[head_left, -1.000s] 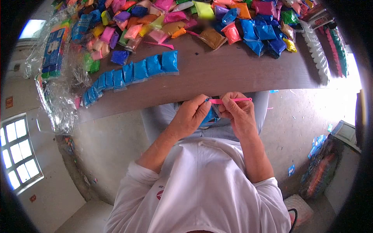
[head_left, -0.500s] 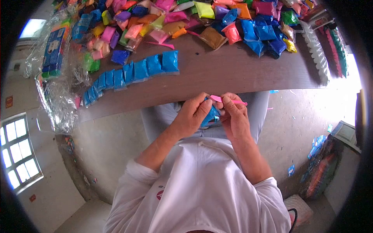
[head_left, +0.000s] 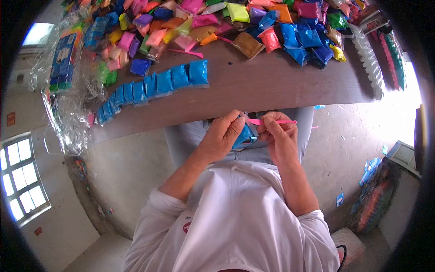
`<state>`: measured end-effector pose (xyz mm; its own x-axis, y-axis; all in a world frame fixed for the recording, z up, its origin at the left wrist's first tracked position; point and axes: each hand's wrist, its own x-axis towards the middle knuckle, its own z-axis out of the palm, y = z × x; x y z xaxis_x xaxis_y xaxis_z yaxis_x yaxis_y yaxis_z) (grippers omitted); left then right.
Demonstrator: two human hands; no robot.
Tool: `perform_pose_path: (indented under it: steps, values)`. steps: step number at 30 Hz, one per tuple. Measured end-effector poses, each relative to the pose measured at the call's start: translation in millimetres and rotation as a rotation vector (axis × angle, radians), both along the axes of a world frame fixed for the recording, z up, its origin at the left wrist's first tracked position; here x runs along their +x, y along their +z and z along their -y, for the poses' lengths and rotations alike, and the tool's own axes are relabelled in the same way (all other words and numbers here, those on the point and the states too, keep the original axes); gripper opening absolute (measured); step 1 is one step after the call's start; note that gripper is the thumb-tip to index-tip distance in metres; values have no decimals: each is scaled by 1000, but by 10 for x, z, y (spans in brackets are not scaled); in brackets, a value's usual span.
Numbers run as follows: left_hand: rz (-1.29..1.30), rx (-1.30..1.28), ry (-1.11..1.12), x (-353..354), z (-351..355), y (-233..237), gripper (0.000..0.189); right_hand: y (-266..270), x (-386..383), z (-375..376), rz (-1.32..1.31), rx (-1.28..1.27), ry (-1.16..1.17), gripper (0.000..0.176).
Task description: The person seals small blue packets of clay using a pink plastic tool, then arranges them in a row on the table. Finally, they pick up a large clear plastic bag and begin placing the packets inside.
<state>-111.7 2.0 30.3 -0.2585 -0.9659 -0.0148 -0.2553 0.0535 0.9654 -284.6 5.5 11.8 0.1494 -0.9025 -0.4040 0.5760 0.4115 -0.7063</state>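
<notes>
Just past the table's near edge, over my lap, my left hand (head_left: 224,132) is closed on a blue packet (head_left: 244,137), a soft sachet with clear plastic edges. Its fingers hide the packet's far side. My right hand (head_left: 282,133) pinches a slim pink plastic clay knife (head_left: 286,121). The knife's flat end points left and overlaps the top of the packet, while its thin handle sticks out to the right. On the table, ahead and to the left, lies a curved row of joined blue packets (head_left: 164,82).
A heap of colourful packets (head_left: 199,31) covers the far side of the brown table (head_left: 272,86). Clear plastic wrapping (head_left: 74,122) hangs over the left edge. A white scalloped strip (head_left: 368,61) lies at the right. Blue scraps (head_left: 370,170) litter the floor.
My right hand has moved slightly right, drawing the pink clay knife away from my left thumb and levelling it. My left hand keeps the blue packet in nearly the same place.
</notes>
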Motion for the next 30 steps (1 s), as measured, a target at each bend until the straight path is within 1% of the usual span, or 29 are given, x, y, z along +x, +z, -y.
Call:
perform_pose_path:
  steps: [1, 4, 6, 8, 11, 14, 16, 17, 19, 21, 22, 23, 24, 26, 30]
  values:
    - [1, 1, -1, 4, -4, 4, 20, 19, 0, -1, -47, 0, 9, 15]
    - [62, 5, -59, 4, -9, 32, 22, 40, -3, 10, -17, -37, 11, 16]
    - [98, 76, -69, -7, -16, 61, 24, 51, -8, 14, -23, -28, 13, 17]
    - [82, 79, -68, 1, -14, 51, 24, 52, -11, 18, -29, -19, 14, 17]
    - [69, 76, -73, -3, -5, 69, 25, 38, 3, 27, -70, -59, 81, 17]
    - [72, 57, -55, -13, 16, 57, 26, 20, 119, 30, -64, 1, 31, 18]
    - [70, 42, -33, -21, 21, 32, 26, 2, 183, 18, 44, 15, -109, 16]
    - [56, 67, -62, -24, 12, 21, 26, 27, 182, 23, 44, 14, -110, 16]
    - [41, 93, -90, -31, -4, -9, 26, 98, 171, 37, 126, 64, -182, 18]
    - [8, 11, 17, -35, -12, -38, 28, 46, 105, 39, 146, 25, -215, 21]
    - [7, 11, 16, -11, -1, -34, 28, 31, 82, 43, 165, -14, -249, 25]
    - [14, 45, 26, 35, 22, -24, 28, 25, 92, 59, -34, -44, -253, 34]
    - [22, 80, 37, 63, 38, -16, 28, 20, 63, 52, -36, -44, -253, 34]
    - [24, 80, 43, 74, 44, -8, 28, 6, -17, 27, -72, -43, -87, 38]
    - [42, 66, 9, 63, 49, 8, 29, 44, -11, 17, -29, -49, -49, 38]
